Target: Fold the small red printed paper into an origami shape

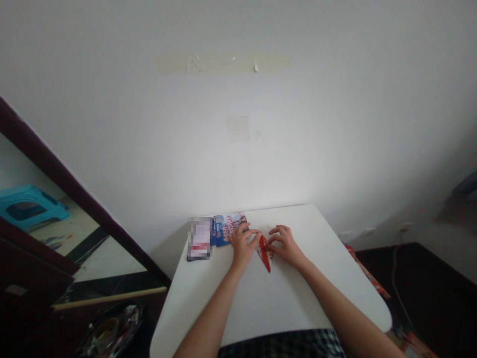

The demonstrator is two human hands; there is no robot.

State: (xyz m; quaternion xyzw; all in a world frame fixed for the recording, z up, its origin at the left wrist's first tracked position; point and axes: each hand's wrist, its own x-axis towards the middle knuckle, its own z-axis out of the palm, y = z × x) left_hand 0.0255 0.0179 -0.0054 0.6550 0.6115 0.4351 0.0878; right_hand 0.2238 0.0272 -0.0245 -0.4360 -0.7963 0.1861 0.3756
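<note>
A small piece of folded red paper [265, 257] with pale printed patches lies on the white table, its narrow point toward me. My left hand [242, 244] pinches its far tip between thumb and index finger. From the other side, my right hand [285, 245] presses thumb and fingertips together at the paper's right edge. Both hands partly cover the paper, so its full shape is hidden. Beyond my left hand lies a blue printed leaflet [222, 233], partly under the fingers. At its left is a phone [200, 239] with a blurred-out screen.
The white table [261, 308] has rounded front corners and meets a pale wall. On the left, a dark-framed mirror [108, 253] reflects a blue plastic stool [30, 206]. A bag of items [112, 330] sits on the floor. A cable [395, 278] hangs at the right.
</note>
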